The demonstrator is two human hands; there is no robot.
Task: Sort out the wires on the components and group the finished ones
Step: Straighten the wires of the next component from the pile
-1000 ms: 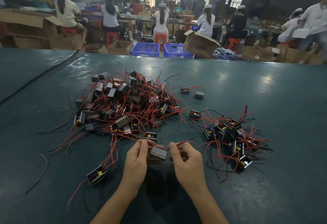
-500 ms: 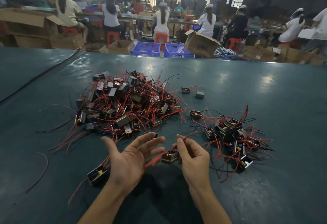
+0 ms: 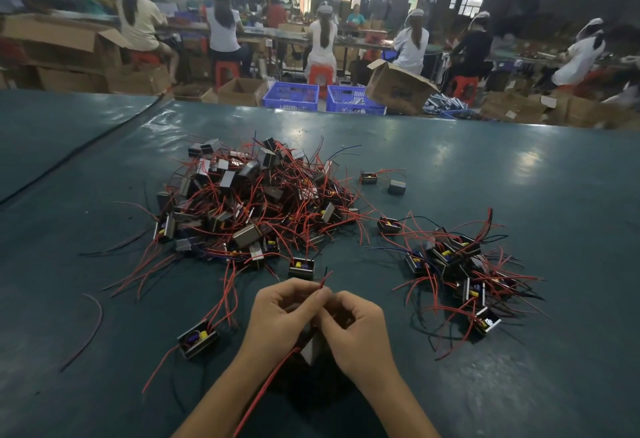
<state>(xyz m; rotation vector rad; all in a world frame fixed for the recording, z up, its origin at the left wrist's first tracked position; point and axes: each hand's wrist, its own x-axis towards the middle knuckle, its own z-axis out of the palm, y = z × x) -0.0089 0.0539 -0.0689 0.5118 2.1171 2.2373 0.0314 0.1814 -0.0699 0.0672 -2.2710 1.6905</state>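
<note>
One small metal-cased component (image 3: 313, 347) hangs between my two hands near the table's front. My left hand (image 3: 282, 316) pinches its red wires (image 3: 323, 280) at the top; another red wire trails down towards me. My right hand (image 3: 356, 330) curls round the component's side and wires. A big tangled pile of components with red wires (image 3: 252, 202) lies behind my hands. A smaller group of components (image 3: 457, 264) lies to the right.
A single component (image 3: 198, 339) sits left of my hands and another (image 3: 302, 268) just beyond them. Two stray components (image 3: 369, 178) lie behind the piles. The green table (image 3: 519, 178) ends at cardboard boxes, blue crates (image 3: 291, 96) and seated workers.
My left hand, open half a second ago, has closed on the wires. Both hands came together and the component turned upright between them.
</note>
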